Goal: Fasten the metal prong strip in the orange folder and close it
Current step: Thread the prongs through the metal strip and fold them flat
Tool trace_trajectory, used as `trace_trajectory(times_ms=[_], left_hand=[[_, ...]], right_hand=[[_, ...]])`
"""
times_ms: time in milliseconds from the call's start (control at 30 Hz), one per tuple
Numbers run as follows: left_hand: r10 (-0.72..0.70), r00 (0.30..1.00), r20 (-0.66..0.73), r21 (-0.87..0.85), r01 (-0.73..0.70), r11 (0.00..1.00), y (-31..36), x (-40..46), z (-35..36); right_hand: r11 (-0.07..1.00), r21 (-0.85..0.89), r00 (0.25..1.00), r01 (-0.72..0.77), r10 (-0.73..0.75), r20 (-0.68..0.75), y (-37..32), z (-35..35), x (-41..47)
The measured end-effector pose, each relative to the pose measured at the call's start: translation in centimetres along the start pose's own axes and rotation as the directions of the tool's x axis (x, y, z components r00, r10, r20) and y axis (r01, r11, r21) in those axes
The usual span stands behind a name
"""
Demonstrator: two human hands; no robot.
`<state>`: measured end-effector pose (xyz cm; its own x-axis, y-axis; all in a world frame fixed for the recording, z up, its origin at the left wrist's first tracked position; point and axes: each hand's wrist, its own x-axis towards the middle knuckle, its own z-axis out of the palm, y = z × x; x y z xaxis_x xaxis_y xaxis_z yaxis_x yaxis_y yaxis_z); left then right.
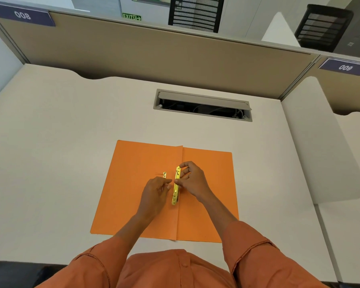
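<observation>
The orange folder (206,194) lies open and flat on the desk in front of me. A gold metal prong strip (176,189) runs along the folder's centre fold. My right hand (192,180) pinches the strip near its top and middle. My left hand (155,193) is just left of the strip, fingertips close to its middle, and covers most of a second gold metal piece (164,174), whose top end with thin prongs shows on the left flap. Whether the left fingers grip that piece is hidden.
The white desk (60,152) has an open cable hatch (203,106) beyond the folder. Beige partition panels (133,48) stand at the back. A white side divider (320,142) rises on the right. Orange sleeves fill the near edge.
</observation>
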<state>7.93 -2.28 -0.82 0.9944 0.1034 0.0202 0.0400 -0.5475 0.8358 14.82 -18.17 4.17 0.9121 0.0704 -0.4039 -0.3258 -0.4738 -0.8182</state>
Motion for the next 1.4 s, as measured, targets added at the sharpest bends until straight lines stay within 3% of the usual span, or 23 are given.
trace_trajectory(times_ms=[133,333,500,1033,1400], left_hand=[[0.15,0.987,0.048,0.1,-0.155,0.983,-0.2,-1.6,0.5],[0.221,0.967,0.128,0.185,-0.243,0.952,-0.4,-2.5,0.9],[0.205,0.961,0.187,0.25,-0.248,0.936,-0.1,-3.0,0.9],[0.152,0.926,0.345,0.428,-0.3,0.852,0.9,-3.4,1.1],[0.133,0.911,0.389,0.485,-0.326,0.812,1.1,-3.2,1.2]], right_hand=[[0.998,-0.058,1.0,0.012,-0.012,0.003,0.0,0.3,0.1],[0.987,-0.16,0.999,0.028,-0.024,0.027,0.1,0.8,0.4],[0.966,-0.253,0.999,0.048,-0.04,0.037,0.3,0.7,0.6],[0.929,-0.325,0.979,0.177,-0.199,-0.036,0.4,0.6,1.3],[0.917,-0.393,0.993,0.07,-0.102,-0.062,1.2,-0.8,2.8]])
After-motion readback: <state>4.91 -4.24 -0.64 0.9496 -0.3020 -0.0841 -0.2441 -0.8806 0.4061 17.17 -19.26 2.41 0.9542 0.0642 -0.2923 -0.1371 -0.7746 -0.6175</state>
